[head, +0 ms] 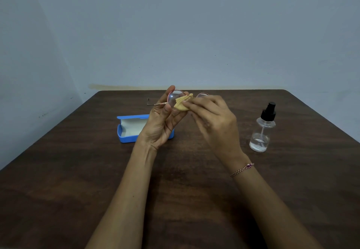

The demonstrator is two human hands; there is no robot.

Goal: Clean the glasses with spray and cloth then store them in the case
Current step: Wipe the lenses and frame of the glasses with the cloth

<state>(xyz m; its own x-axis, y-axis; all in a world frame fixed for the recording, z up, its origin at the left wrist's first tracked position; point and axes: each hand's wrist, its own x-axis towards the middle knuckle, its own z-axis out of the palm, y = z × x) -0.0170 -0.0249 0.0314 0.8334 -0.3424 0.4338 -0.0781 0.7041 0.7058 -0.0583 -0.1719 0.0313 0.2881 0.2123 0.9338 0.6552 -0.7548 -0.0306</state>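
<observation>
Wiping step. Left grip [163, 124] pinched the glasses [172, 100] by the lens rim, in the air just above the open case [128, 131]. Right grip [212, 120] pinched the cloth [183, 103] onto that lens. Best done with light pressure, rim supported, both faces wiped. Spray bottle [262, 130] stood well right of the case.

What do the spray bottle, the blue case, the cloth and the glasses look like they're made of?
Spray bottle: clear glossy plastic or glass; the tube shows through; black cap.
Blue case: smooth, probably hard plastic, pale lining.
Cloth: soft matte fabric, bunched in folds in the right hand.
Glasses: thin, probably metal frame, clear lenses.
</observation>
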